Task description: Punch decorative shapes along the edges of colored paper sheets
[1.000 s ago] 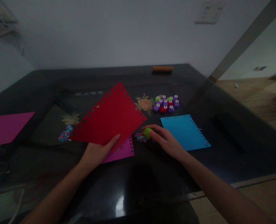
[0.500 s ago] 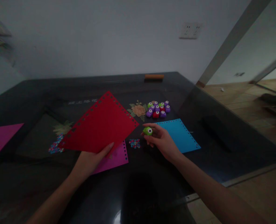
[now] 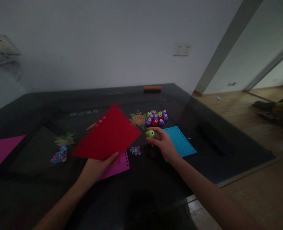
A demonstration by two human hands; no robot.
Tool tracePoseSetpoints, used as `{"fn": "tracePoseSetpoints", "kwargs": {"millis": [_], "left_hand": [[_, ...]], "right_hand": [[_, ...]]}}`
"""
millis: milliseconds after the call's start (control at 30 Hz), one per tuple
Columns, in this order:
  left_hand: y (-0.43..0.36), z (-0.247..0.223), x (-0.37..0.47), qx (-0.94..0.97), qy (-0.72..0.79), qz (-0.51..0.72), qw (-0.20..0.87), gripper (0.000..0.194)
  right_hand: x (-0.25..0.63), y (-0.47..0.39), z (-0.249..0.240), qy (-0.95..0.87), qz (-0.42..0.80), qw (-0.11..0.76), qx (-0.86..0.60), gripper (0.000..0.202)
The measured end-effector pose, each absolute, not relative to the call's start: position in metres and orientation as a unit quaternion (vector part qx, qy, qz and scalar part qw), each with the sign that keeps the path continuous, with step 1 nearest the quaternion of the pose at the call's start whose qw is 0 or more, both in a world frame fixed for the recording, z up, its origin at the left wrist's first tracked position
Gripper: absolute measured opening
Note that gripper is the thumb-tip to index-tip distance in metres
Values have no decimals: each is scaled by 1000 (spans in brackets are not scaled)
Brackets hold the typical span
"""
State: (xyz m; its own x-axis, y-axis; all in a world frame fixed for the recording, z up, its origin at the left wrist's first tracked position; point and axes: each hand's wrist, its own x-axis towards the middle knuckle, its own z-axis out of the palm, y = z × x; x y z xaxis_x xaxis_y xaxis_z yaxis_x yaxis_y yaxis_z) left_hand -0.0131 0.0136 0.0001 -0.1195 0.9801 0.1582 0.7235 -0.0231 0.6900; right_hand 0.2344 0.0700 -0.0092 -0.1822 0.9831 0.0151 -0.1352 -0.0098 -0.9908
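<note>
My left hand (image 3: 97, 167) grips the lower edge of a red sheet (image 3: 110, 134), thumb on top. Small holes run along two of the sheet's edges. Between the fingers of my right hand (image 3: 163, 142) is a small green punch (image 3: 150, 133), just right of the sheet's corner. A pink sheet with punched holes (image 3: 118, 164) lies partly hidden under the red one. Beside it is a small pile of coloured paper bits (image 3: 135, 150). Past my right hand lies a blue sheet with holes (image 3: 179, 140).
Several purple, red and green punches (image 3: 156, 118) stand grouped on the dark table (image 3: 156, 179). A bigger heap of paper bits (image 3: 60, 155) and another pink sheet (image 3: 2, 151) lie left. An orange-brown bar (image 3: 152, 88) rests near the wall.
The view has shifted, so the table's contents appear lower and slightly left. The red sheet is held a little flatter. Both hands keep their holds.
</note>
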Motion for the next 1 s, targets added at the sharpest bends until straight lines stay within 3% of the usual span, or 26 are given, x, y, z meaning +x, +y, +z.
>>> {"fn": "tracePoseSetpoints", "kwargs": {"millis": [200, 333, 467, 533, 600, 800, 1000], "left_hand": [[14, -6, -12, 628, 666, 336, 219, 38], [15, -6, -13, 632, 654, 343, 233, 34], [14, -5, -12, 635, 644, 351, 242, 34], [14, -5, -12, 635, 643, 352, 243, 36], [15, -7, -12, 633, 644, 352, 246, 35], [14, -16, -9, 631, 641, 365, 240, 25], [9, -20, -3, 592, 667, 366, 266, 41]], "right_hand": [[245, 78, -2, -522, 497, 531, -445, 42], [268, 98, 7, -512, 451, 572, -456, 46], [309, 137, 10, -568, 304, 588, -489, 42], [330, 157, 5, -599, 228, 546, -540, 38], [346, 171, -5, -635, 152, 446, -612, 32], [359, 179, -36, -660, 133, 355, -649, 27], [356, 181, -41, -670, 99, 293, -675, 29]]}}
